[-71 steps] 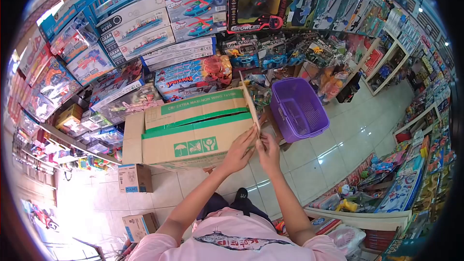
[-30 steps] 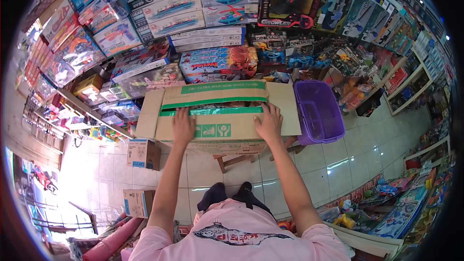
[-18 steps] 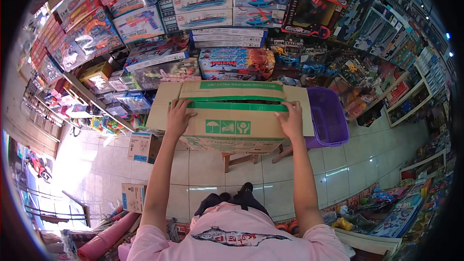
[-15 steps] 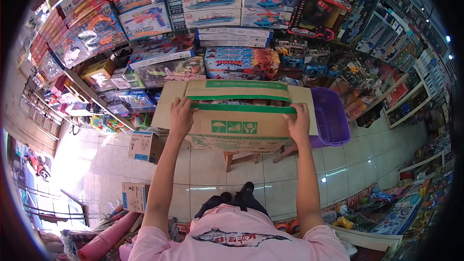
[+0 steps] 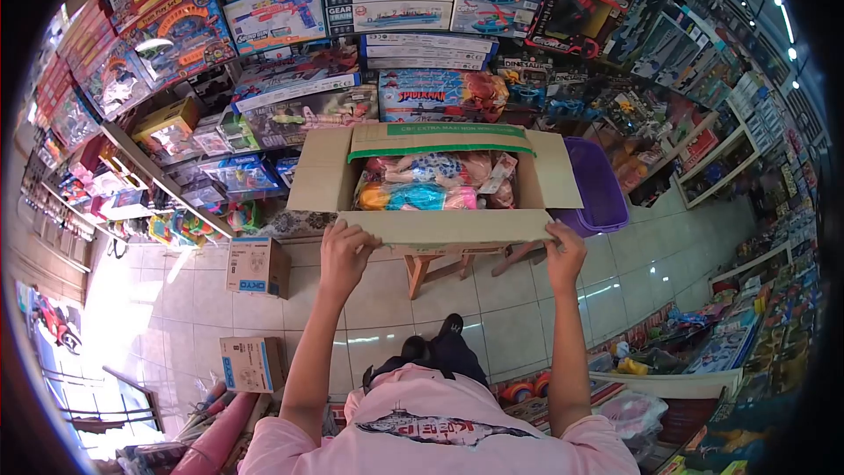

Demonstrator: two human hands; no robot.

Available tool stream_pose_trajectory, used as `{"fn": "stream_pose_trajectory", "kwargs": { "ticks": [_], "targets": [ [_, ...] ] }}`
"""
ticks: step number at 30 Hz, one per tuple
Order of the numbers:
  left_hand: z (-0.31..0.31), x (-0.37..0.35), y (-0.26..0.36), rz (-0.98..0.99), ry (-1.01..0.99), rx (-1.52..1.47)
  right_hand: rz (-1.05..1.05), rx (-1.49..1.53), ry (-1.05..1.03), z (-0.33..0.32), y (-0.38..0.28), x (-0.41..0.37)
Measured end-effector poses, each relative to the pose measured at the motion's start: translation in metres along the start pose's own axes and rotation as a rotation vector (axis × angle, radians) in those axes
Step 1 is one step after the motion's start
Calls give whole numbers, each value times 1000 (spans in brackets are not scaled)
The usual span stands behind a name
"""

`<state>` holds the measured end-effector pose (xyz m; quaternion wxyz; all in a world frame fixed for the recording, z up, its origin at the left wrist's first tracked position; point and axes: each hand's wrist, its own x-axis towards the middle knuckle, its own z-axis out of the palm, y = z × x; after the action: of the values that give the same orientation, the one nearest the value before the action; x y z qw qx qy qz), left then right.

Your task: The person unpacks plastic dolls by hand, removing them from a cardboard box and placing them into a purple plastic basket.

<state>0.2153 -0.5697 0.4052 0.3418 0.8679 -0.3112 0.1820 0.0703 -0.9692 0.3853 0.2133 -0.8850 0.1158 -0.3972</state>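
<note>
The left hand point(image 5: 345, 251) is closed over the left end of the front flap point(image 5: 457, 227) of a cardboard box point(image 5: 321, 178), with the fingers curled on its edge. The right hand point(image 5: 565, 251) is pinched on the flap's right corner. Half a second earlier the flap was held almost level across the top, leaving only a narrow gap. It is now found folded down and outward toward the person. The box is therefore recorded as fully open, with all four flaps spread and the inside exposed.

The box is carried on a wooden stool point(image 5: 420, 268) in front of shelves point(image 5: 387, 13) of boxed toys. It is filled nearly to the brim with packaged toys point(image 5: 431, 185) in pink, blue and orange; single items cannot be told apart. A purple basket point(image 5: 602, 189) is set just beside the box's right flap, and what lies in it cannot be told.
</note>
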Motion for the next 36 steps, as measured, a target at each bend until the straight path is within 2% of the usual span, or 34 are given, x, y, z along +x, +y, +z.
{"fn": "stream_pose_trajectory", "kwargs": {
  "ticks": [2,3,4,5,6,7,8,9,10,12,15,19,21,23,25,27,31,34,36],
  "targets": [
    [4,-13,-7,4,1,-26,13,26,-128,-7,4,-14],
    [6,-19,-12,-13,-121,-36,33,54,-233,-9,14,-22],
    [9,-24,-18,-28,-244,-44,37,47,-227,-13,11,-26],
    [16,-28,-27,-22,-246,-49,36,-10,-385,-15,8,-30],
    [20,-28,-32,-7,-368,-88,34,-64,-543,-17,4,-33],
    [23,-31,-37,5,-488,-126,34,-67,-541,-13,4,-35],
    [27,-34,-41,5,-487,-128,46,-91,-619,-7,5,-35],
    [27,-27,-39,42,-404,-77,57,-116,-695,-1,4,-32],
    [27,-20,-39,80,-320,-26,55,-119,-691,4,-2,-26],
    [39,-7,-50,49,-277,24,-74,-314,-541,20,-17,-13],
    [53,6,-70,123,-180,88,-171,-346,-487,46,-23,4],
    [74,16,-85,4,-284,159,-23,-405,-560,81,-15,11],
    [84,20,-88,-49,-310,206,10,-391,-462,92,-10,10],
    [91,21,-89,-8,-191,237,-26,-362,-442,95,-2,10],
    [92,22,-89,-10,-203,230,-67,-337,-421,93,5,12],
    [95,21,-89,-16,-218,219,-58,-332,-500,88,11,11],
    [95,12,-90,43,-252,179,-92,-322,-505,74,18,9],
    [87,2,-87,48,-250,128,-17,-243,-599,55,17,16],
    [80,-3,-80,-61,-386,67,-50,-161,-744,47,27,17]
  ]
}}
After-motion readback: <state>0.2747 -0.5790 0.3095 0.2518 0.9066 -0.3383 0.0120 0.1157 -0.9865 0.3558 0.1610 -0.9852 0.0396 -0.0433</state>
